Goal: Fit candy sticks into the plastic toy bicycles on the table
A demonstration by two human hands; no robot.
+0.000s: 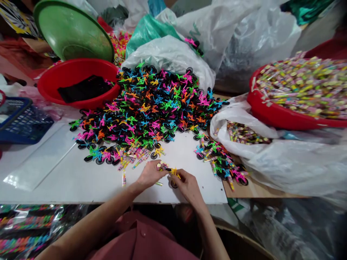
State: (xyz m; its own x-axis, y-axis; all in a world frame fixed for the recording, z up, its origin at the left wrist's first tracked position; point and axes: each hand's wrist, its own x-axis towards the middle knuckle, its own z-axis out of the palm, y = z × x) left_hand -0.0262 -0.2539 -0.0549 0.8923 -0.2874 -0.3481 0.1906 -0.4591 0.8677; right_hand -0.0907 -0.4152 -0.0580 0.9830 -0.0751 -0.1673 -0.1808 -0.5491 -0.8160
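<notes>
A white tabletop carries a heap of toy bicycles (dazzlingly bright from where I stand). Near the front edge, the right hand grips a yellow bicycle; just beside, the left hand pinches a patterned tube.

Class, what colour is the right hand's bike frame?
The bike frame is yellow; see head view.

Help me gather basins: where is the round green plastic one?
In the head view, the green basin stands tilted at upper left, behind the round red plastic basin holding a black item.
</notes>
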